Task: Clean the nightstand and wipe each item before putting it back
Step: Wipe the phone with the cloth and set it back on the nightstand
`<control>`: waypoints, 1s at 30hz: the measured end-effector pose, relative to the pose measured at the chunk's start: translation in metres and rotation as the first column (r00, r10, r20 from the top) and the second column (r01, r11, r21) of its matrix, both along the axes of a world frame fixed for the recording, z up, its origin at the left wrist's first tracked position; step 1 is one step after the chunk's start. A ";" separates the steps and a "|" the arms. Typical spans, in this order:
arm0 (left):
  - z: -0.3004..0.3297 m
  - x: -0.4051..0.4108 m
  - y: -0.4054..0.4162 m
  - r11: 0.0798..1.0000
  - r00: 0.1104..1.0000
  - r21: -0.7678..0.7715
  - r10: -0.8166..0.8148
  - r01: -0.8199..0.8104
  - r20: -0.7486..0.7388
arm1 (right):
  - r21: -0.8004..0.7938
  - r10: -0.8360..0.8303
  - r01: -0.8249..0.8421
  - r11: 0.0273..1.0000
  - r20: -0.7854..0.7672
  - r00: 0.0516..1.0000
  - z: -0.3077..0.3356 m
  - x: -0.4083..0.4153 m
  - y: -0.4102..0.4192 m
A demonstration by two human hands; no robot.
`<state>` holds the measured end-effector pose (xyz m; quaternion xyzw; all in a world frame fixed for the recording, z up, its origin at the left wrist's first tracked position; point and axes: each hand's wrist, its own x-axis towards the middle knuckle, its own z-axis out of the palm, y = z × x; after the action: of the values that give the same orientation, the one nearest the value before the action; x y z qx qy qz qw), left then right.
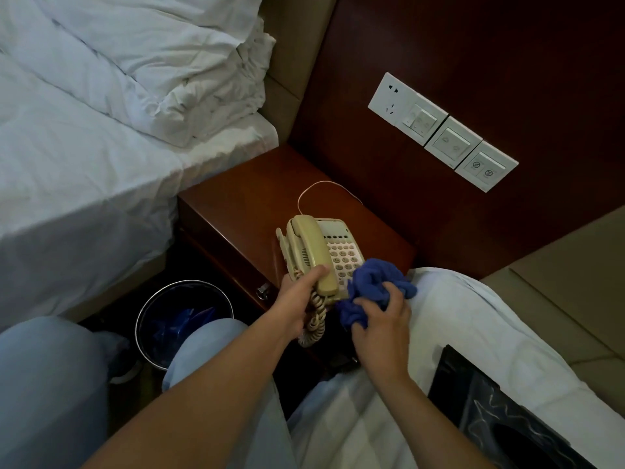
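Nightstand [236,211] of dark wood sits between two beds; my cream telephone [324,252] is at its front right corner. My left hand [297,299] grips the handset's lower end, and my right hand [382,323] clutches a bunched blue cloth [375,286] against the keypad. I see a metal bin [184,319] below.

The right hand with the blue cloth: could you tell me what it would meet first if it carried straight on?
Most likely the telephone: the right hand points up-left, and its cloth already lies against the keypad edge, though depth is unclear.
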<state>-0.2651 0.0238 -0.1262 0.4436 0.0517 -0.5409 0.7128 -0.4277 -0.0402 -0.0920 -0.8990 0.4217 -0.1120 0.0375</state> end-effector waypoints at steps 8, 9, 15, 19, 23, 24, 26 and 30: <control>0.007 0.004 0.010 0.995 0.995 -0.042 -0.095 0.094 -0.025 | 0.592 -0.378 0.129 0.796 0.318 0.869 0.023 0.015 -0.086; 0.006 0.003 0.011 0.994 0.994 -0.034 -0.102 0.101 -0.028 | 0.641 -0.415 0.113 0.759 0.344 0.842 0.028 0.018 -0.096; -0.003 0.008 0.009 0.996 0.997 0.016 -0.083 0.083 0.001 | 0.789 -0.450 0.117 0.603 0.215 0.867 0.038 0.018 -0.109; -0.004 0.007 0.009 0.992 0.991 0.014 -0.125 0.124 0.058 | 0.837 -0.550 0.101 0.537 0.257 0.795 0.024 0.013 -0.108; -0.002 0.002 0.012 0.975 0.959 0.013 -0.219 0.220 0.180 | 0.837 -0.548 0.069 0.542 0.291 0.784 0.037 0.021 -0.113; -0.001 0.000 0.013 0.968 0.946 0.004 -0.246 0.251 0.212 | 0.827 -0.551 0.068 0.558 0.308 0.775 0.044 0.026 -0.117; 0.003 -0.003 0.017 0.955 0.925 -0.017 -0.283 0.296 0.253 | 0.812 -0.554 0.055 0.581 0.346 0.757 0.060 0.031 -0.133; 0.009 -0.008 0.022 0.940 0.877 -0.026 -0.307 0.340 0.370 | 0.745 -0.418 -0.007 0.667 0.382 0.824 0.105 0.051 -0.149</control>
<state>-0.2728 0.0462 -0.1176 0.5050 -0.1790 -0.5635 0.6288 -0.3764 -0.1888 0.0129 -0.6886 0.5069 -0.1819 0.4855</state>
